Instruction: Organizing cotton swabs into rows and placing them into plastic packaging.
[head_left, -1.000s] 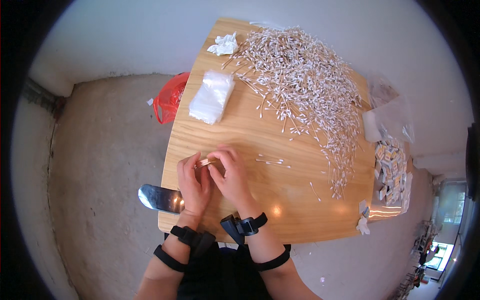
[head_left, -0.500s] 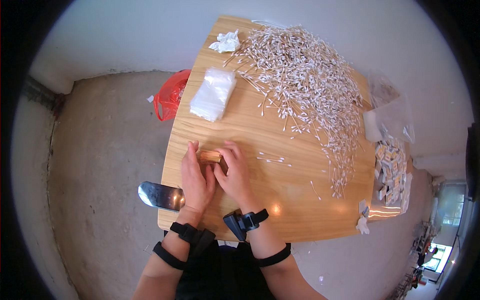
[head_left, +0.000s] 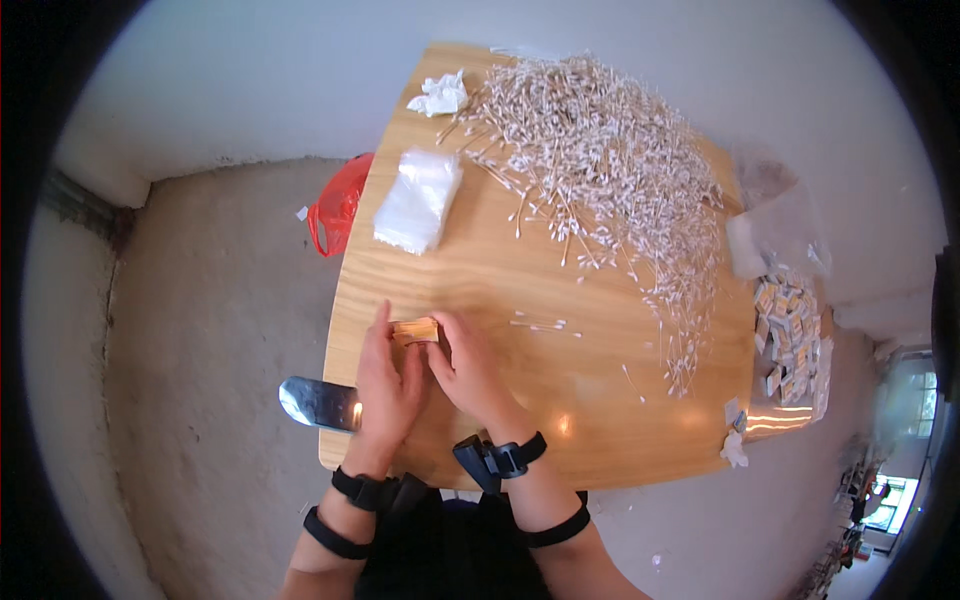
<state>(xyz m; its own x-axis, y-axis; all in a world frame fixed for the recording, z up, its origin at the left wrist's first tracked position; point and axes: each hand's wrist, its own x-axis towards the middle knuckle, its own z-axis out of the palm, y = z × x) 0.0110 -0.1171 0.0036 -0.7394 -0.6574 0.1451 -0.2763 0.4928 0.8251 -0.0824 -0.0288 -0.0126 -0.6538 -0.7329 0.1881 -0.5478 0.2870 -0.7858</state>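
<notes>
Near the front left of the table, a small box-shaped thing [head_left: 415, 331] with an orange-tan, striped top is held between both hands. My left hand [head_left: 388, 385] closes on its left side, with the thumb along the near side. On the other side, my right hand [head_left: 465, 370] grips the right end with bent fingers. What the striped part is made of is too small to tell. To the right of my right hand lie a few loose cotton swabs [head_left: 543, 325]. A large heap of cotton swabs [head_left: 610, 150] spreads over the far right of the table.
A stack of clear plastic bags [head_left: 418, 200] and crumpled tissue [head_left: 438, 94] lie at far left. A dark shiny phone-like slab [head_left: 318, 403] overhangs the left edge. Beyond it hangs a red bag [head_left: 340, 205]. Right of the table, many small boxes [head_left: 790, 335] sit beside a clear bag [head_left: 785, 235].
The box-shaped thing has turned between my hands and shows more of its striped side. My right hand has shifted slightly toward me. The whole view has moved a little.
</notes>
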